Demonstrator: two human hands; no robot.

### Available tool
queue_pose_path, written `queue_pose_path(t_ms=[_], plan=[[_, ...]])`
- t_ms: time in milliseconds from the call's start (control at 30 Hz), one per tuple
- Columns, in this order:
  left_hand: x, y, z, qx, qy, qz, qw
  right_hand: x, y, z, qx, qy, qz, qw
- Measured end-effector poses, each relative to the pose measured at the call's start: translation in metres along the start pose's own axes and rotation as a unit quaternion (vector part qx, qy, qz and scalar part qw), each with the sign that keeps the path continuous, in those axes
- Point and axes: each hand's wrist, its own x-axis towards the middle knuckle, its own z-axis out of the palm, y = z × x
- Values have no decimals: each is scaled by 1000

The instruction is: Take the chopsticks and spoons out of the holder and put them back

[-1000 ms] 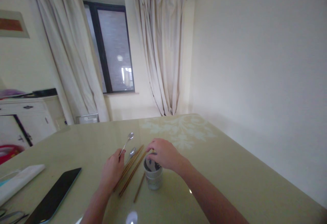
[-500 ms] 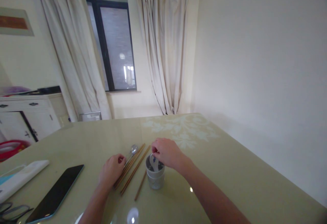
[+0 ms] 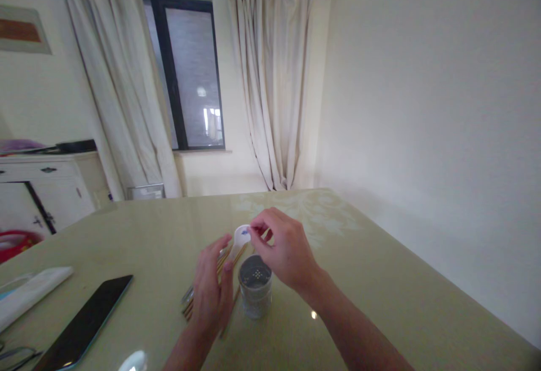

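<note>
My right hand (image 3: 285,244) pinches the bowl rim of a white ceramic soup spoon (image 3: 242,235) with a blue mark, above the table. The spoon's handle slopes down toward my left hand (image 3: 212,283), whose thumb and fingers are apart on either side of it; no firm grip shows. Just below the spoon stands a grey utensil holder (image 3: 256,297), upright, with small holes in its bottom. Wooden chopsticks (image 3: 189,308) and a metal spoon (image 3: 187,295) lie on the table, largely hidden behind my left hand. One chopstick (image 3: 226,326) lies between that hand and the holder.
A dark phone or tablet (image 3: 87,323) lies on the glossy table (image 3: 380,309) at the left. Beside it are a white power strip (image 3: 36,295) and eyeglasses (image 3: 19,354). A wall (image 3: 443,134) borders the table's right side.
My right hand has lifted the soup spoon out of the holder, up and slightly left. My left hand has left the metal spoon and moved right, opening beside the soup spoon's handle.
</note>
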Motion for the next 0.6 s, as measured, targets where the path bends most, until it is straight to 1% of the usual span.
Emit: queue_pose_path(t_ms=[33, 100, 167, 233, 267, 333, 400, 467, 533, 600], plan=[[-5, 7, 3, -22, 5, -11, 1000, -3, -3, 8, 16, 8, -9, 1000], [-8, 13, 8, -67, 27, -64, 995, -7, -8, 20, 45, 13, -16, 999], [-3, 7, 8, -98, 47, -115, 987, -6, -8, 27, 71, 3, -14, 997], [7, -8, 5, -98, 40, -145, 984, -4, -6, 26, 88, -5, -7, 996], [12, -19, 3, -77, 26, -164, 983, -3, -3, 24, 91, -7, 0, 996], [22, -45, -2, 0, -28, -206, 978, -7, 3, 18, 86, -5, 22, 996], [27, -71, -6, 117, -101, -242, 958, -22, 13, 15, 79, 1, 52, 996], [28, -93, -10, 176, -133, -260, 940, -49, 26, 19, 77, 20, 86, 993], [26, -107, -12, 204, -144, -276, 928, -81, 41, 29, 92, 36, 130, 987], [24, -113, -13, 233, -155, -293, 914, -108, 56, 43, 135, 12, 165, 977]])
